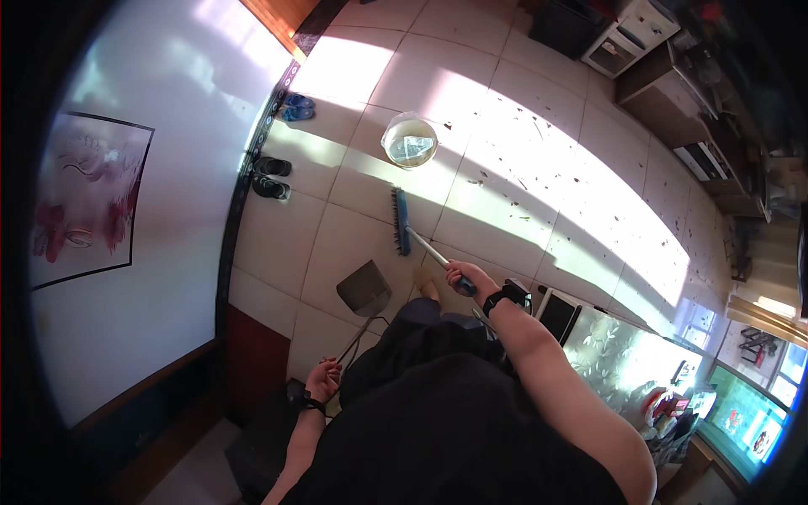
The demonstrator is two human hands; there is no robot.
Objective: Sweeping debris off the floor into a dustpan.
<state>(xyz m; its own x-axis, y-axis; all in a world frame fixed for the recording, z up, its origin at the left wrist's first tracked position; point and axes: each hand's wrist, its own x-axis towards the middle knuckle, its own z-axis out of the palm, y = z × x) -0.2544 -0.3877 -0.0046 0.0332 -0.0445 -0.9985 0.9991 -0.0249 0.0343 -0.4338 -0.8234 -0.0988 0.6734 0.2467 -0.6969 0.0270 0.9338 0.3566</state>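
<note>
My right hand (464,278) is closed around the handle of a push broom (403,221), near its dark blue grip end. The broom's blue head with dark bristles lies on the tiled floor ahead of my feet. Lower left, my left hand (324,377) grips the thin handle of a dustpan (365,289), whose grey pan is at the floor beside my foot. Beyond the broom stands a round bin (410,144) lined with a clear plastic bag, with some clear plastic inside. Small dark bits of debris (521,184) are scattered over the tiles to the right of the bin.
Blue clogs (298,107) and dark shoes (271,178) sit along the left wall. A table with a leaf-patterned cover (606,341) is close on my right, a fish tank (745,420) beyond it. Wooden cabinets (669,95) line the upper right. Bright sunlight crosses the floor.
</note>
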